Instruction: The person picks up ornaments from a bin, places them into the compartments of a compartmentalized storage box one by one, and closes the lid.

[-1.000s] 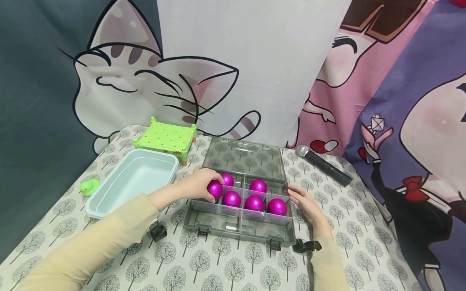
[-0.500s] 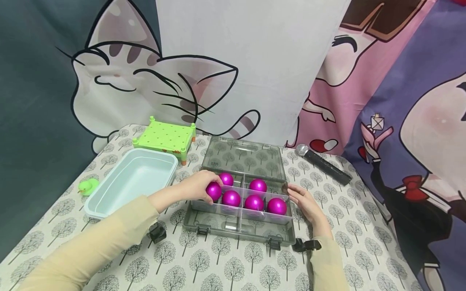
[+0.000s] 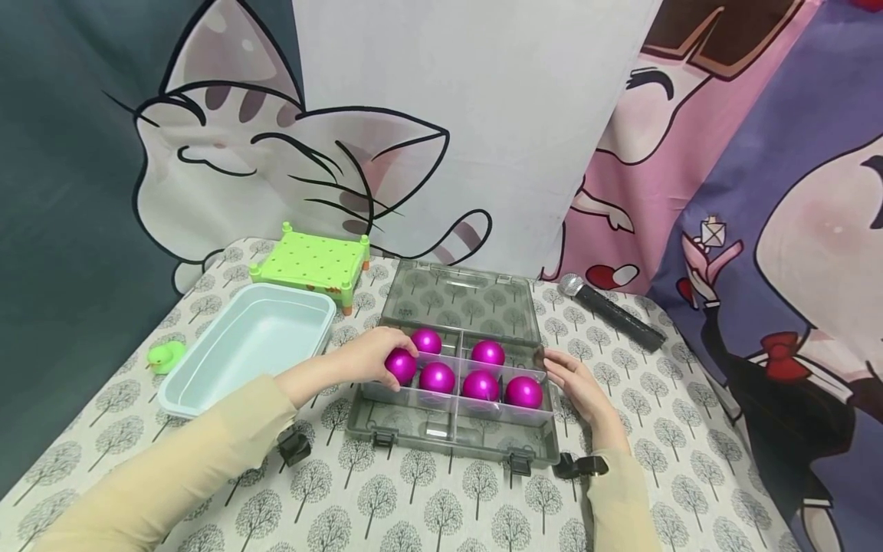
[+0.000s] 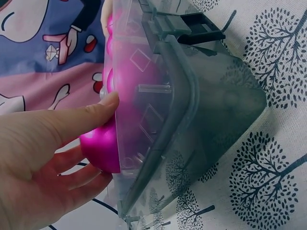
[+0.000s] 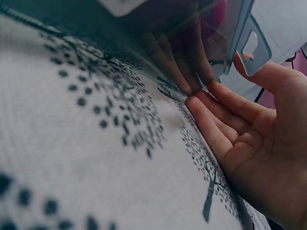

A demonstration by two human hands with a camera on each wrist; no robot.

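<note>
A smoky clear plastic compartment box (image 3: pixel 507 443) lies on the table with its lid (image 3: pixel 462 303) folded back. Shiny magenta balls (image 3: pixel 480 385) sit in its divided middle and back rows. At the left end of the middle row, my left hand (image 3: pixel 369 359) grips a magenta ball (image 3: pixel 401 366) between thumb and fingers. The left wrist view shows that ball (image 4: pixel 101 148) partly behind the box's clear end wall, the thumb over it and fingers beneath. Against the box's right side rests my right hand (image 3: pixel 576 383); in the right wrist view its extended fingertips (image 5: pixel 194 103) touch the wall low down.
A pale blue basin (image 3: pixel 251 337) stands to the left, with a green toy duck (image 3: pixel 165 356) beside it. Behind the basin is a green toy bed (image 3: pixel 313 261). A black microphone (image 3: pixel 614 313) lies at the back right on the tree-print cloth.
My left hand has shifted slightly left and toward me, and the held magenta ball has moved a little lower in the box with it. The right hand has stayed in place.
</note>
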